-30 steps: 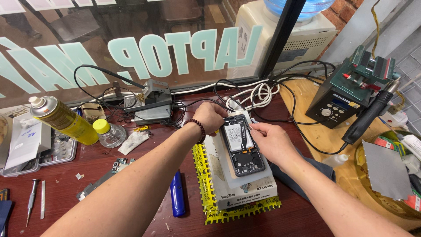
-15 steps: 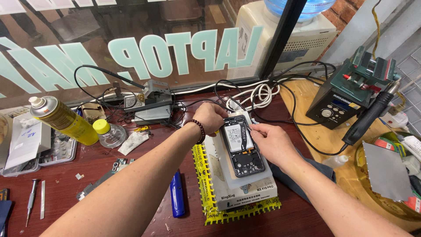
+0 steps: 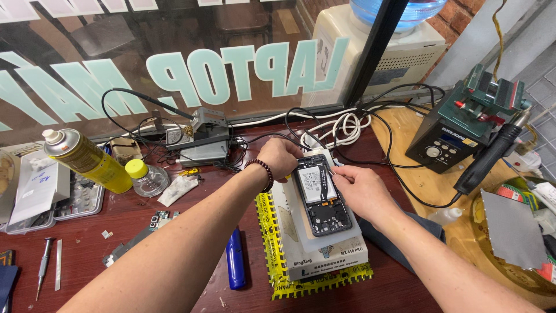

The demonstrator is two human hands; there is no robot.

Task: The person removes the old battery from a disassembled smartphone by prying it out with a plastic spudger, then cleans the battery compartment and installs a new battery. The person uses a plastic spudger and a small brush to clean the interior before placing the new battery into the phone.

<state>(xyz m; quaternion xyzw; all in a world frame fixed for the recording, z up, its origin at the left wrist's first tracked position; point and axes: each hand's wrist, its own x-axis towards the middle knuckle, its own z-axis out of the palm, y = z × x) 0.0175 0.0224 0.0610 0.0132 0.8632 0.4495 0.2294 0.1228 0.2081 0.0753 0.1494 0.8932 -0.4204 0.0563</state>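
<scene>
Resting back-off on a white pad mid-table, the opened phone (image 3: 323, 195) looks light, stiff, fragile; left hand (image 3: 280, 159) grips its top edge, right hand (image 3: 359, 189) pinches a thin tool at its side, so hold by frame edges.

Opened black phone (image 3: 323, 194), back off, battery exposed, flat on white pad (image 3: 324, 246)

we see an evenly bright, daylit scene with soft, short shadows under the hands and tools. the window (image 3: 174, 64) carries pale reflections and mild glare. focus is sharp at centre; the wide lens bends the edges, and the far corners look slightly soft.
</scene>
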